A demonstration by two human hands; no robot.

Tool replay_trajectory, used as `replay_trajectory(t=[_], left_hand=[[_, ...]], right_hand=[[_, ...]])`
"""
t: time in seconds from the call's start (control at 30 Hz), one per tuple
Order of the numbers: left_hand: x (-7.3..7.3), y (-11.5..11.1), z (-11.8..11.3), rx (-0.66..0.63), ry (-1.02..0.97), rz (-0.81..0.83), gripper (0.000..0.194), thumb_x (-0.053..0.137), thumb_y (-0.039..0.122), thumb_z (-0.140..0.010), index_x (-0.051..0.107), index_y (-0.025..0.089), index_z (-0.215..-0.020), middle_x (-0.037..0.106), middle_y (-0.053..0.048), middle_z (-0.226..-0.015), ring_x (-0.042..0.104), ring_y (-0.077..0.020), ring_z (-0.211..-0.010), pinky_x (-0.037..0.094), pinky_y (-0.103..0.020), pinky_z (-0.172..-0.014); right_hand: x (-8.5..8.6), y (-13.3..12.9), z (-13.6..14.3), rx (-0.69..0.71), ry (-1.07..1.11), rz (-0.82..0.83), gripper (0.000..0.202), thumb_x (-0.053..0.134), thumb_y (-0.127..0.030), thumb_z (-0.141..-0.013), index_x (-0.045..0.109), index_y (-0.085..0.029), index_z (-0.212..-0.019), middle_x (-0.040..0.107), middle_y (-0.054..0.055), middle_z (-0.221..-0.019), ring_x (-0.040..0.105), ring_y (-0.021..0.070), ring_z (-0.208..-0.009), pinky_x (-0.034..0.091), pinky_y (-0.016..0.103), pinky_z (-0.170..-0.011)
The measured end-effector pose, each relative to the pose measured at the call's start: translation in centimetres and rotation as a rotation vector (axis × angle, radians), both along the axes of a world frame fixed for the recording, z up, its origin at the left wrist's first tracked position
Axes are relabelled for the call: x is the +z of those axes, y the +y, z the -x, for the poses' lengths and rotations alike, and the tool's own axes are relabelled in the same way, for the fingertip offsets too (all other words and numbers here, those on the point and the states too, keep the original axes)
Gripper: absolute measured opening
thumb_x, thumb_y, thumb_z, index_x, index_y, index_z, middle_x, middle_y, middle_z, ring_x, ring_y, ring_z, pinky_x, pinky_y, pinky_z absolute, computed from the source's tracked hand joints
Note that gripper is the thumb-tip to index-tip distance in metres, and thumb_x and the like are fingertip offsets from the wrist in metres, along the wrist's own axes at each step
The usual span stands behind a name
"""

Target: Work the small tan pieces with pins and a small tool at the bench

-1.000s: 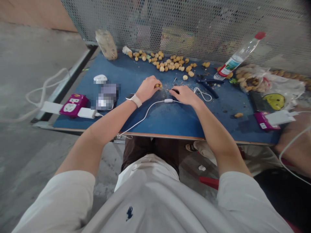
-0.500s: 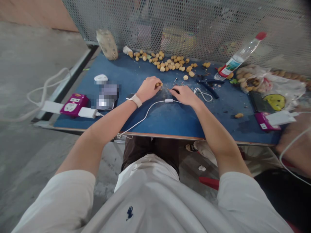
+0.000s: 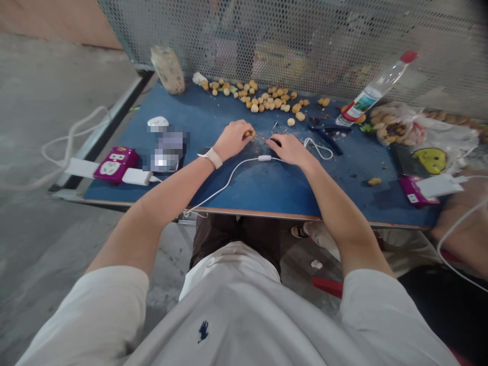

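Note:
My left hand [image 3: 236,138], with a light watch [image 3: 210,156] on its wrist, pinches a small tan, knobbly, nut-like piece [image 3: 249,133] over the blue table. Just to its right, my right hand [image 3: 285,147] is closed round a thin dark pen-like tool [image 3: 275,143]. The tool's narrow brass-coloured tip points left, a small gap from the piece. Whether the two touch is too small to tell. A white cord with an inline switch [image 3: 264,158] runs beneath my right hand. Pale crumbs lie between the hands.
Behind are many small tan round pieces [image 3: 267,101] and a cloudy jar [image 3: 168,70]. Dark pliers [image 3: 328,136] and a tilted bottle [image 3: 362,99] stand right, near a plastic bag [image 3: 396,124]. Left are a purple socket block [image 3: 115,163] and a white mouse [image 3: 157,123]. Someone's arm [image 3: 463,223] shows right.
Both hands keep nearly the same place and grip. Only a very slight shift of the whole view shows.

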State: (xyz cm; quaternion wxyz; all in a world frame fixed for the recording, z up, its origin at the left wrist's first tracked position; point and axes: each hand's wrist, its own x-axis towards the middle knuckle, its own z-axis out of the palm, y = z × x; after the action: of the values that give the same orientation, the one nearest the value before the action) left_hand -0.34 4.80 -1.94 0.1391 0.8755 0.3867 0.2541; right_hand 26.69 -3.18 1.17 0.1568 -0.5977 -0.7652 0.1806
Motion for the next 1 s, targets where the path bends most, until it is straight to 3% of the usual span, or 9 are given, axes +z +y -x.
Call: replay_trajectory(t=[0.23, 0.4, 0.77, 1.0], left_hand=[[-0.05, -0.02, -0.09, -0.001, 0.005, 0.005, 0.030, 0.072, 0.019, -0.117, 0.096, 0.024, -0.134, 0.092, -0.017, -0.145, 0.082, -0.0362, -0.137, 0.065, -0.054, -0.131], [-0.16, 0.13, -0.03, -0.018, -0.002, -0.006, 0.034, 0.072, 0.022, -0.117, 0.095, 0.025, -0.142, 0.093, -0.016, -0.142, 0.083, -0.0363, -0.136, 0.065, -0.054, -0.131], [-0.01, 0.00, -0.08, -0.026, -0.007, -0.009, 0.033, 0.070, 0.021, -0.117, 0.093, 0.026, -0.140, 0.091, -0.016, -0.140, 0.082, -0.0360, -0.134, 0.066, -0.055, -0.130], [-0.53, 0.34, -0.18, 0.002, 0.011, -0.021, 0.030, 0.071, 0.020, -0.116, 0.094, 0.025, -0.135, 0.090, -0.017, -0.145, 0.081, -0.0367, -0.137, 0.064, -0.056, -0.132]], right_hand=[[-0.34, 0.17, 0.02, -0.007, -0.002, -0.021, 0.046, 0.061, -0.055, -0.134, 0.079, -0.028, -0.102, 0.091, 0.017, -0.116, 0.084, 0.0389, -0.115, 0.055, 0.048, -0.101], [-0.31, 0.21, 0.03, -0.013, -0.005, -0.031, 0.044, 0.063, -0.053, -0.134, 0.080, -0.028, -0.101, 0.092, 0.018, -0.115, 0.086, 0.0406, -0.117, 0.057, 0.050, -0.104], [-0.56, 0.46, -0.21, -0.008, -0.019, -0.032, 0.056, 0.058, -0.070, -0.133, 0.089, -0.028, -0.114, 0.093, 0.019, -0.115, 0.085, 0.0421, -0.118, 0.060, 0.052, -0.103], [-0.15, 0.25, -0.27, 0.032, -0.018, 0.001, 0.051, 0.056, -0.061, -0.134, 0.086, -0.027, -0.110, 0.094, 0.019, -0.121, 0.085, 0.0395, -0.114, 0.059, 0.051, -0.101]])
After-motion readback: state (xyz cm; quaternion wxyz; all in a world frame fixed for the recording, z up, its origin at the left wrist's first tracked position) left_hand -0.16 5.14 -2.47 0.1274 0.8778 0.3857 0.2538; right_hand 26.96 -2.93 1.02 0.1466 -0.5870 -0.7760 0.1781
